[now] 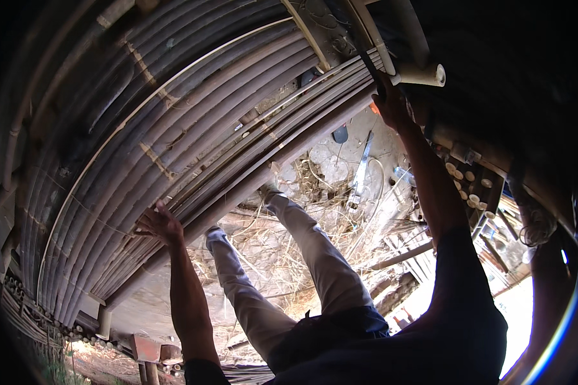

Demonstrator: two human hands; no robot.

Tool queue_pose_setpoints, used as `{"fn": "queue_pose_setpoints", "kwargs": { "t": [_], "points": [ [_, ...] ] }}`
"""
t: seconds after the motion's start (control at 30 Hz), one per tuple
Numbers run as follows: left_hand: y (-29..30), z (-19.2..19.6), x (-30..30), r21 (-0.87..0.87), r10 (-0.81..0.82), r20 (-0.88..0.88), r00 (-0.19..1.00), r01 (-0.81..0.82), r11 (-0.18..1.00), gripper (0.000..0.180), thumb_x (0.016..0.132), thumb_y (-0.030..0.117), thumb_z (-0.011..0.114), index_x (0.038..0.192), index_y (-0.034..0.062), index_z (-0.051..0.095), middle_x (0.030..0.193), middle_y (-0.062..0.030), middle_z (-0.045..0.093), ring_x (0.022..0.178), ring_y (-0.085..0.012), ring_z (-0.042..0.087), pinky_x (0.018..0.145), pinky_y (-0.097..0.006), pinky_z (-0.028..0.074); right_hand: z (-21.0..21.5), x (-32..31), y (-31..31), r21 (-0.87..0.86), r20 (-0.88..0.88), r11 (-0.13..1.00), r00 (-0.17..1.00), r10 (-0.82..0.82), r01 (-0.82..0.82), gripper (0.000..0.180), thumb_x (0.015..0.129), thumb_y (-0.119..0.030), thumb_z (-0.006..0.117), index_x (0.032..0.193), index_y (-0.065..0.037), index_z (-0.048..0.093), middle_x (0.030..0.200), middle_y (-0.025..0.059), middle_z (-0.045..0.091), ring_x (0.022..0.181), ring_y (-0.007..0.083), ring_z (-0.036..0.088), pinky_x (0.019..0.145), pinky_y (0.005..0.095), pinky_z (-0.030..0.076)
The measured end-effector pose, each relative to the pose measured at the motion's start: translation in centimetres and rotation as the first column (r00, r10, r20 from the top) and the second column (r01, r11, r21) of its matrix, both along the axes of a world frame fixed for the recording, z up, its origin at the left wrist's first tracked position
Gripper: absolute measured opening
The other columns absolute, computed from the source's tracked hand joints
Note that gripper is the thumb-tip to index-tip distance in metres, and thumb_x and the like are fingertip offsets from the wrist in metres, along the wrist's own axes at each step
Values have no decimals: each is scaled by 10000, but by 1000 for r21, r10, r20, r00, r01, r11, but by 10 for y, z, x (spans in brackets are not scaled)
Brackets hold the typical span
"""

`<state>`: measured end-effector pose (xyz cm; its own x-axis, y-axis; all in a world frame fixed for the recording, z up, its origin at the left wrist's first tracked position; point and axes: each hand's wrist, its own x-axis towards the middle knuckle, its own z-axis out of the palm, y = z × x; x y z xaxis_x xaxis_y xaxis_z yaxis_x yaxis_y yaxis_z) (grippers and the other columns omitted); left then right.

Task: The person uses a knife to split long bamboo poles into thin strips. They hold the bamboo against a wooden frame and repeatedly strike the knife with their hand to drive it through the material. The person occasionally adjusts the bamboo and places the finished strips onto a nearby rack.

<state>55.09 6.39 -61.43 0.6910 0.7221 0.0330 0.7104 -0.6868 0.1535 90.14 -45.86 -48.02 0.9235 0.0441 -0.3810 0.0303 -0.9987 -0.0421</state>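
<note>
A slatted bamboo frame of long, grey-brown strips curves across the upper left. At its near edge, a bundle of thin bamboo slats lies alongside a thick bamboo pole. My left hand is open on the slats near their lower left end, fingers spread. Toward the other end of the pole, my right hand is closed in shadow. A dark, narrow, blade-like piece sticks up from it across the slat ends; its exact kind is unclear.
Below the pole, fibres and shavings litter the ground around my legs. A hand saw lies there, near a plastic bottle. Cut bamboo pieces are stacked at the right. A bamboo pole end juts out beyond my right hand.
</note>
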Motion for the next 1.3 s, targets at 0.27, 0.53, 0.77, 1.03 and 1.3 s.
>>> {"fn": "queue_pose_setpoints", "kwargs": {
  "t": [0.27,0.53,0.77,1.03,1.3],
  "points": [
    [-8,9,-11,-159,-93,-120,988,74,985,713,992,638,255,1349,61,475,1419,-216,418,1386,-485,276,1087,-744,85,-10,-7,32,-6,303,998,951,60,-61,592,954,-284,540,1502,-295,315,1081,205,581,963,404,629,793,536,512],
    [12,-14,-39,-99,-107,-222,969,87,991,803,968,688,233,1474,75,346,1543,-214,293,1435,-483,197,1100,-716,103,-47,-9,25,-218,-54,974,997,47,-57,616,940,-264,526,1503,-285,277,1123,254,572,957,447,636,783,572,526],
    [64,28,-69,-101,-160,-157,975,145,984,608,1006,568,378,1261,41,542,1429,-199,461,1370,-400,376,1095,-667,198,7,143,-23,-438,-444,692,807,389,-574,448,894,-281,628,1312,-128,569,1112,184,671,993,333,665,861,431,532],
    [103,47,-99,-213,-312,-10,950,303,929,472,994,499,494,960,31,545,907,-130,533,895,-326,484,879,-521,360,-26,139,-40,-473,-432,714,842,323,-517,279,802,-176,654,1044,-40,688,987,178,717,928,345,707,760,459,579],
    [88,-29,-122,-131,-118,-209,971,91,987,763,981,658,274,1516,116,314,1571,-158,287,1475,-371,196,1130,-656,98,-10,86,-3,-259,-331,940,935,128,-220,604,828,-243,657,1385,-97,471,1068,213,662,954,368,671,812,484,549]
  ]
}}
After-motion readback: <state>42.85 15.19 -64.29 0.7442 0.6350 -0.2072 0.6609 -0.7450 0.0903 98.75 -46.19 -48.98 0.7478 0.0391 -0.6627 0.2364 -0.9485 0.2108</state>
